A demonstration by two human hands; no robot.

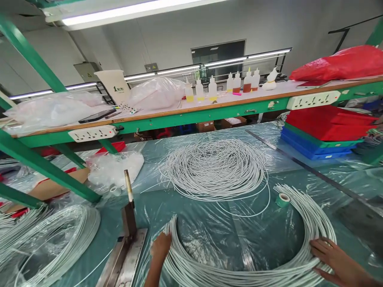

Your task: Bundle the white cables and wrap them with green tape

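A thick bundle of white-grey cables (239, 277) lies in a U-shaped curve on the film-covered table in front of me. My left hand (160, 247) is closed at the left arm of the bundle, just below its cut ends; its fingertips are hidden. At the right bend, my right hand (332, 257) rests against the cables with its fingers stretched out and apart. A small green roll of tape (283, 200) stands inside the curve, close to the right-hand ends. Behind the bundle sits a large loose coil of the same cable (215, 169).
A metal stand with an upright post (129, 223) is left of my left hand. More coiled cable (74, 235) lies at far left. Stacked red, green and blue trays (321, 137) stand back right. A green-framed shelf (191, 119) carries dropper bottles (212, 89) and plastic bags.
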